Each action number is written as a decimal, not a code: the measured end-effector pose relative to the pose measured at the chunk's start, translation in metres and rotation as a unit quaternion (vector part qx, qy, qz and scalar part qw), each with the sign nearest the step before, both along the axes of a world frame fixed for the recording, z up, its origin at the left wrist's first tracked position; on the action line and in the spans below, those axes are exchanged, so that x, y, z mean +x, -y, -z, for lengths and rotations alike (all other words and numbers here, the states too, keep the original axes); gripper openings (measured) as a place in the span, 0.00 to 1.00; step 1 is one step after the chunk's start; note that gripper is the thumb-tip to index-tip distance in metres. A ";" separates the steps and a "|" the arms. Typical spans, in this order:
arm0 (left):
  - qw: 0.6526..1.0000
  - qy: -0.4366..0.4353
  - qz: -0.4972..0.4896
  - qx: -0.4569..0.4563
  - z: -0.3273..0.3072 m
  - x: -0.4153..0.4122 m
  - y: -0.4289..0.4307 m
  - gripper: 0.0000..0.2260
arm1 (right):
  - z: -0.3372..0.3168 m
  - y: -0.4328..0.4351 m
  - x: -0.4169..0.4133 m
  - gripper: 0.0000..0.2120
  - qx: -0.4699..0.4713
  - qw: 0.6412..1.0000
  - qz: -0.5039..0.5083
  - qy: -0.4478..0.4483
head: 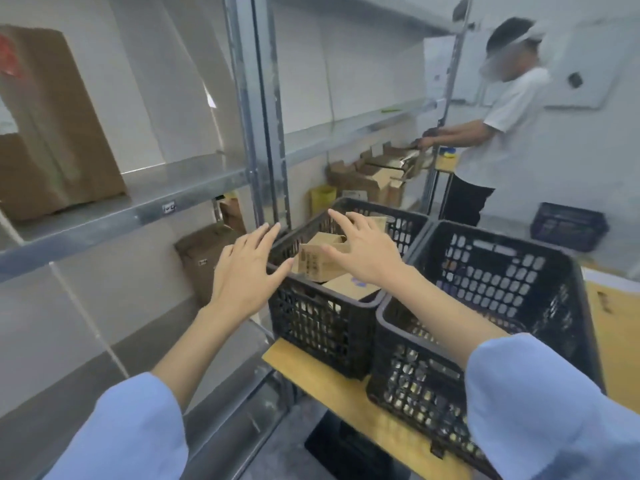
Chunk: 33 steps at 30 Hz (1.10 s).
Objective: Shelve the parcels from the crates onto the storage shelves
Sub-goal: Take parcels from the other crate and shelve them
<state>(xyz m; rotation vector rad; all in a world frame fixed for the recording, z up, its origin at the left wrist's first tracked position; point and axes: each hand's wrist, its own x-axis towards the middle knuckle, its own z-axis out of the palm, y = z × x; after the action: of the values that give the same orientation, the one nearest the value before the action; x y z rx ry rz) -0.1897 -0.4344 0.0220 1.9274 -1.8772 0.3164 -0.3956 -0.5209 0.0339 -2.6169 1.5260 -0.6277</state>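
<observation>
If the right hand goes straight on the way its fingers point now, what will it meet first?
Probably the small parcel in the left crate, just beyond the open right hand. Depth is unclear; it might pass above, toward the crate's far rim.

Legible text: none. Dark print on small box (pixel 311 263) in crate (pixel 322 323), red marking on shelf carton (pixel 10 58): both were too blurred to read.

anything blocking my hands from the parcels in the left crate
Nothing visible does. The left crate is open on top, and the small parcel stands uncovered inside it. The right hand is open just over that parcel; the left hand is open by the crate's left rim.
</observation>
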 end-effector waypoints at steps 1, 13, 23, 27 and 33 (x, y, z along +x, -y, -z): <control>1.000 -0.008 0.008 0.008 0.004 -0.004 0.012 0.29 | 0.006 0.008 -0.007 0.32 0.012 1.000 0.007 0.002; 0.990 -0.054 0.071 0.106 0.065 0.030 0.157 0.32 | 0.071 0.104 0.005 0.34 0.144 0.986 0.064 0.048; 0.930 -0.199 0.191 0.244 0.102 0.062 0.256 0.38 | 0.126 0.151 0.054 0.45 0.289 0.932 0.129 0.179; 0.905 -0.220 0.226 0.286 0.117 0.063 0.277 0.37 | 0.136 0.158 0.059 0.45 0.290 0.927 0.145 0.188; 0.863 -0.305 0.240 0.324 0.131 0.067 0.285 0.45 | 0.146 0.161 0.064 0.46 0.300 0.921 0.139 0.205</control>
<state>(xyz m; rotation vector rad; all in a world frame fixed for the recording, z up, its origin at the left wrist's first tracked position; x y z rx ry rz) -0.1228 -0.7194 -0.1087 1.5193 -2.0244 -1.0778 -0.3312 -0.6823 -0.1117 -1.7147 1.6264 -0.5583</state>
